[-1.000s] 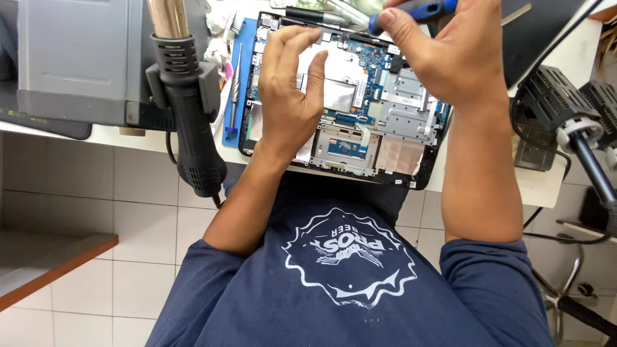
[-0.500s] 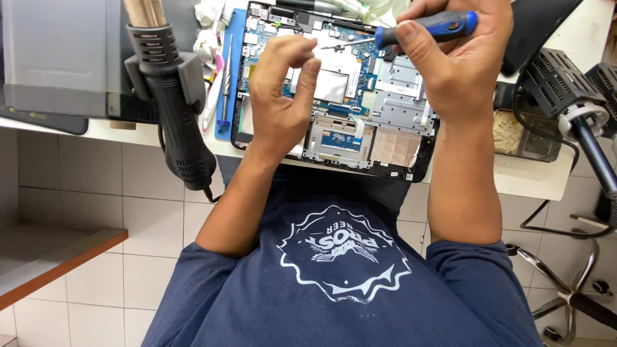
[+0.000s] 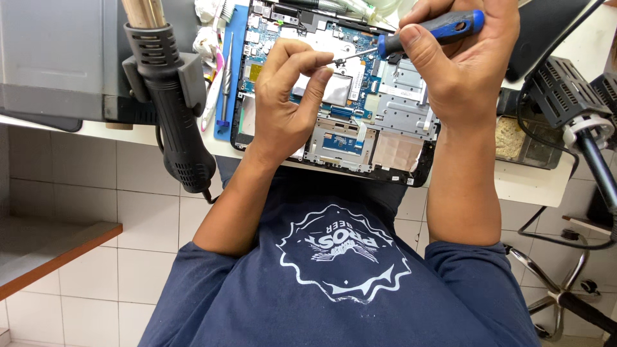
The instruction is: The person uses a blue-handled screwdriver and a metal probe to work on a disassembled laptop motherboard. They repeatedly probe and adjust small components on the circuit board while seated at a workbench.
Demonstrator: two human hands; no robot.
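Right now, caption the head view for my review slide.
Right hand holds a blue-handled screwdriver while left hand pinches its tip over an opened laptop.

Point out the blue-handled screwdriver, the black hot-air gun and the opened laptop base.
blue-handled screwdriver (image 3: 450, 27), head view, on the blue grip.
black hot-air gun (image 3: 173, 122), head view, on the handle's middle.
opened laptop base (image 3: 402, 151), head view, on the lower casing.

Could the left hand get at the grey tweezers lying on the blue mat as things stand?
Probably yes: the left hand pinches only at the screwdriver tip, and the grey tweezers lie uncovered on the blue mat just beside it, with nothing between.
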